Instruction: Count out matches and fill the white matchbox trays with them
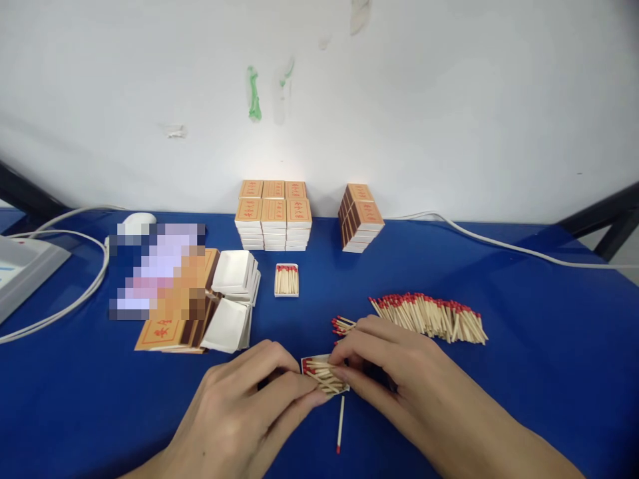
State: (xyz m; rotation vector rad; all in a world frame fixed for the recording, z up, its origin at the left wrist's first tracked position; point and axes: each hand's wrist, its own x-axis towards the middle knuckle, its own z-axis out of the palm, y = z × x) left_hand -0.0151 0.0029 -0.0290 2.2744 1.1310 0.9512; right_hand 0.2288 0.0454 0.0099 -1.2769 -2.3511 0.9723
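Observation:
At the near middle of the desk, a small white matchbox tray [325, 358] holds loose red-tipped matches [322, 374], some lying askew. My left hand [244, 399] is closed at the tray's left and near side, its fingertips gripping the edge by the matches. From the right, my right hand [394, 372] pinches at the matches over the tray's right end, partly hiding them. One single match [340, 426] lies on the desk just below the tray. A small bunch of matches [343, 324] shows behind my right fingers, and a long pile of matches [429, 316] spreads beyond that hand.
A filled match tray [286, 281] sits mid-desk. Empty white trays [232, 273] are stacked at left beside flattened orange sleeves [164, 329]. Finished matchboxes [273, 216] stand along the wall, with another stack [360, 216] to their right. White cables [499, 249] cross both sides.

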